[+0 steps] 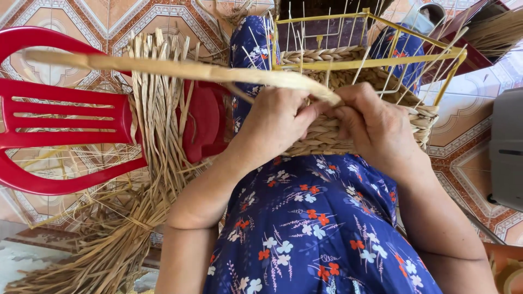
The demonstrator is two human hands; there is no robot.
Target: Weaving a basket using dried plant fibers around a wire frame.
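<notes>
A half-woven straw basket (381, 81) on a yellow wire frame (376, 61) rests on my lap, over a blue flowered dress (321, 223). My left hand (275, 122) pinches a long flat straw strand (180, 69) that stretches away to the left. My right hand (376, 128) presses on the woven rim beside it, fingers closed on the same strand where it enters the weave. Thin white wire uprights rise from the basket wall.
A red plastic chair (65, 114) lies to the left with a bundle of dried straw (147, 163) draped over it and spilling onto the patterned tile floor (474, 158). A grey box (506, 147) sits at the right edge. More straw (496, 30) lies top right.
</notes>
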